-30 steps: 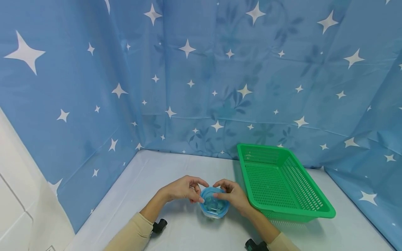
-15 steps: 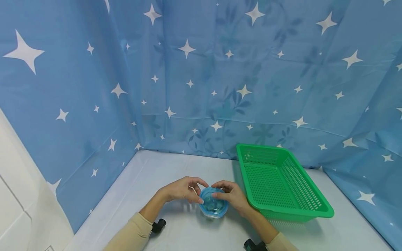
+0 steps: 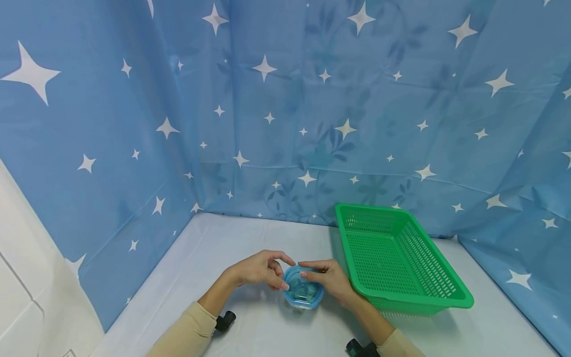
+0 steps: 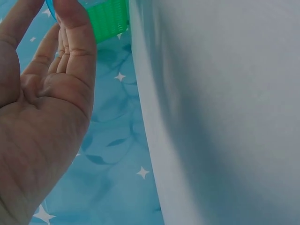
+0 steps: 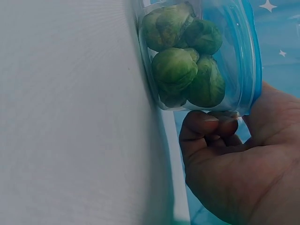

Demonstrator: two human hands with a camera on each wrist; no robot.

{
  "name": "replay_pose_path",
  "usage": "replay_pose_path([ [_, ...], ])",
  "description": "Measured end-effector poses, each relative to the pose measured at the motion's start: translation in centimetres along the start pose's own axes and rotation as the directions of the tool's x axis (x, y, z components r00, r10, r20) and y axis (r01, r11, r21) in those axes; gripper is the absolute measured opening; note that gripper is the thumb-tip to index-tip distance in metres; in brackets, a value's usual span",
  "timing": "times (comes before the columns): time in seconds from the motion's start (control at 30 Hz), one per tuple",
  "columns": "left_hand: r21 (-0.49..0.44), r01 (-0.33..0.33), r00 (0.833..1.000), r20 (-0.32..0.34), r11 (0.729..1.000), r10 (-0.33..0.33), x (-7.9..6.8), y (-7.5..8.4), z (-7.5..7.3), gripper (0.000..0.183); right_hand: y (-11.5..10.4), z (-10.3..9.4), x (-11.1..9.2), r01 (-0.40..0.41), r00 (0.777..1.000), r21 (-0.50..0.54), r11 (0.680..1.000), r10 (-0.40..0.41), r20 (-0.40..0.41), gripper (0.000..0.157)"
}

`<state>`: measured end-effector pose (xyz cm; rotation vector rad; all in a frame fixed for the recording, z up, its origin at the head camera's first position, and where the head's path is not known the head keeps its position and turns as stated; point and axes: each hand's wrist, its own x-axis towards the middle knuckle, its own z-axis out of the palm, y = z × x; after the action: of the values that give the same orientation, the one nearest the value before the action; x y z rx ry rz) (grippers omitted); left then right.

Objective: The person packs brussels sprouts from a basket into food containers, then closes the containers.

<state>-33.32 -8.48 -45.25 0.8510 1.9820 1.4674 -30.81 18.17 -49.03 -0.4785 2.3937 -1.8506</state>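
Note:
A small clear food container with a blue lid (image 3: 303,292) stands on the white table in the head view. Brussels sprouts (image 5: 174,70) show through its clear wall in the right wrist view. My left hand (image 3: 260,270) pinches the lid's left edge between thumb and index finger, the index at the far side. Opposite it, my right hand (image 3: 329,278) holds the lid at the right, thumb lying over the top and index finger stretched along the far rim. Its other fingers (image 5: 201,123) curl against the container's side. Only a sliver of blue lid shows in the left wrist view.
A green plastic basket (image 3: 421,300) with slotted walls stands to the right, close beside the right forearm. Behind the table hangs a blue curtain (image 3: 285,139) with white stars. Black wrist cameras sit under both forearms.
My right index finger has straightened and slid left along the lid's far rim, and the right thumb has shifted slightly left. The left hand and container have hardly moved.

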Motion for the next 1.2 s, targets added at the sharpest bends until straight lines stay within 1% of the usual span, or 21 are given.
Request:
replay_pose_path([
  [0.33, -0.014, -0.014, 1.000, 0.001, 1.000, 0.014, 0.31, -0.48, -0.01, 0.054, -0.18, 0.01, 0.00, -0.010, 1.000, 0.016, 1.000, 0.010, 0.002, 0.035],
  [0.6, 0.004, -0.022, 1.000, -0.001, 1.000, 0.022, 0.51, -0.31, 0.08, 0.054, -0.24, 0.03, -0.09, -0.009, 1.000, -0.006, 1.000, 0.009, -0.014, 0.033],
  [0.83, 0.040, -0.019, 1.000, -0.001, 0.999, 0.019, 0.44, -0.25, 0.03, 0.054, 0.03, 0.12, 0.25, 0.008, 1.000, 0.010, 1.000, -0.008, 0.005, 0.029],
  [1.07, 0.029, -0.035, 0.999, 0.012, 0.999, 0.034, 0.43, -0.20, 0.04, 0.052, 0.24, 0.03, 0.36, 0.017, 1.000, -0.011, 1.000, -0.017, 0.002, 0.028],
  [1.2, 0.026, -0.027, 1.000, 0.009, 0.999, 0.026, 0.40, -0.28, 0.01, 0.052, 0.15, 0.00, 0.34, 0.021, 1.000, -0.024, 1.000, -0.021, 0.006, 0.029],
])
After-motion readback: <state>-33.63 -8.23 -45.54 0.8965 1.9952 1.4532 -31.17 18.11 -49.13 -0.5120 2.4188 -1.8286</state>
